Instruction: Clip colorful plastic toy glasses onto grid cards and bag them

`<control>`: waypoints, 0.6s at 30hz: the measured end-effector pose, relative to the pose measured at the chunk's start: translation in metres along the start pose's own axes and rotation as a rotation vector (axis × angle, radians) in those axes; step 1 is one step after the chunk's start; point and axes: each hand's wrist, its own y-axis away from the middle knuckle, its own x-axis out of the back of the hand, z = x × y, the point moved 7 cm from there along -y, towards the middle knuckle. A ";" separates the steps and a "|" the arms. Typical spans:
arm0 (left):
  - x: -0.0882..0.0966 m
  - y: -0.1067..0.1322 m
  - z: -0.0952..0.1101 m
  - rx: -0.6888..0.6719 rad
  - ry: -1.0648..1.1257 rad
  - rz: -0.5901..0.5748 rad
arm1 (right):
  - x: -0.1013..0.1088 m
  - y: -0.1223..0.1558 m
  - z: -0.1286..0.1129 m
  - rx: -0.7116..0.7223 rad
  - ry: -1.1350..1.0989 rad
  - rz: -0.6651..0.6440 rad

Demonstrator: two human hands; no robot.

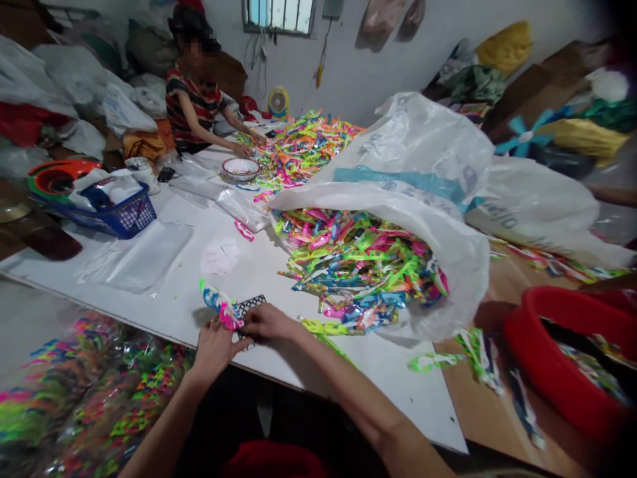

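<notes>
My left hand point(215, 342) is closed round a small bunch of colourful plastic pieces point(229, 315) in pink, blue, white and green, near the table's front edge. Beside it, my right hand point(269, 322) has its fingers bent together at a black perforated grid point(253, 304) on the white table point(199, 216). Whatever those fingertips grip is too small and hidden to make out. To the right, a big white plastic sack point(462, 265) lies with its mouth spilling a heap of similar bright pieces point(363, 265).
Across the table a person point(196, 99) handles pieces by another heap point(313, 143), near a white bowl point(241, 168). A blue basket point(124, 209) and clear plastic bags point(149, 255) are at left. A red tub point(562, 358) stands at right; filled bags point(99, 392) lie below left.
</notes>
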 end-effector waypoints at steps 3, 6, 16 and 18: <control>-0.007 0.017 -0.004 -0.056 -0.025 0.061 | 0.045 0.000 0.048 -0.104 0.159 0.169; -0.012 0.030 -0.009 -0.112 -0.061 0.099 | 0.074 -0.001 0.073 -0.260 0.293 0.303; -0.015 0.028 -0.031 -0.049 -0.091 0.152 | 0.014 0.031 -0.010 0.148 0.331 0.188; -0.017 0.029 -0.032 -0.072 -0.075 0.194 | 0.006 0.042 0.008 0.040 0.304 0.161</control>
